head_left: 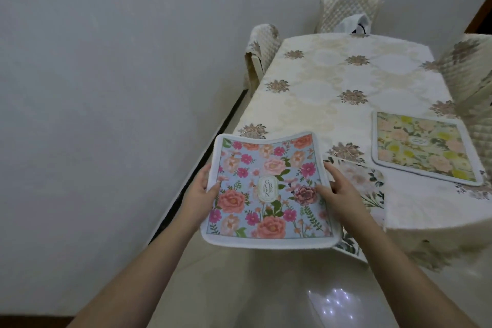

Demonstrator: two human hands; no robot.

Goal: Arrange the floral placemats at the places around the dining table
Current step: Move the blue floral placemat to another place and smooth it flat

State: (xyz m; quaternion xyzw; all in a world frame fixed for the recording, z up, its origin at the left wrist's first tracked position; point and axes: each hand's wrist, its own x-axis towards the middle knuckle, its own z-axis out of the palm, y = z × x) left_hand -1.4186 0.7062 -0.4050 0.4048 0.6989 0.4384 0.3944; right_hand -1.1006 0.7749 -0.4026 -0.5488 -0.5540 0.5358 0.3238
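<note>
I hold a blue floral placemat [267, 189] with a white border flat in the air, just off the near left corner of the dining table [346, 82]. My left hand [203, 190] grips its left edge and my right hand [336, 192] grips its right edge. A yellow and peach floral placemat [423, 146] lies flat on the table at the right side. A white floral placemat [367, 186] lies at the table's near edge, partly hidden behind my right hand and the blue one, with part of it hanging over the edge.
The table wears a cream cloth with brown flower motifs. Quilted chairs stand at the far left [262, 45], the far end [348, 10] and the right side [471, 69]. A white wall [106, 88] runs close along the left. Pale tiled floor [266, 287] lies below my arms.
</note>
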